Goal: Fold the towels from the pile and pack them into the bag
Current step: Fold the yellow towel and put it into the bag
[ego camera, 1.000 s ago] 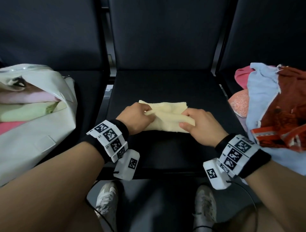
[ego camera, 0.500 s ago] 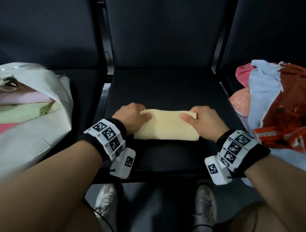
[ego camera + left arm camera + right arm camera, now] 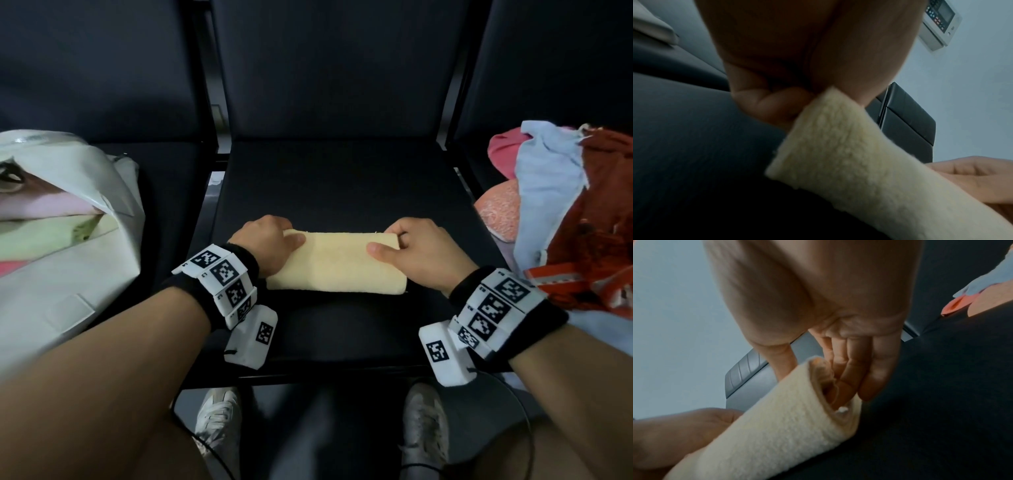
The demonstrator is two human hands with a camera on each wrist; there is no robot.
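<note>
Cream towel point(image 3: 334, 262), half-folded a second ago, now lies as a flat rectangle between both hands' fingers point(image 3: 378, 247), pinched at each end.

Lying across the middle seat point(image 3: 335, 185): folded towel point(image 3: 334, 262), between both hands; bag point(image 3: 68, 274) sitting left, towel pile point(image 3: 565, 212) right.

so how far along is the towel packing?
Done: folded towels sit in the white bag. In hand: left hand and right hand hold the folded yellow towel by its ends. Left: bag it, then the pile.
</note>
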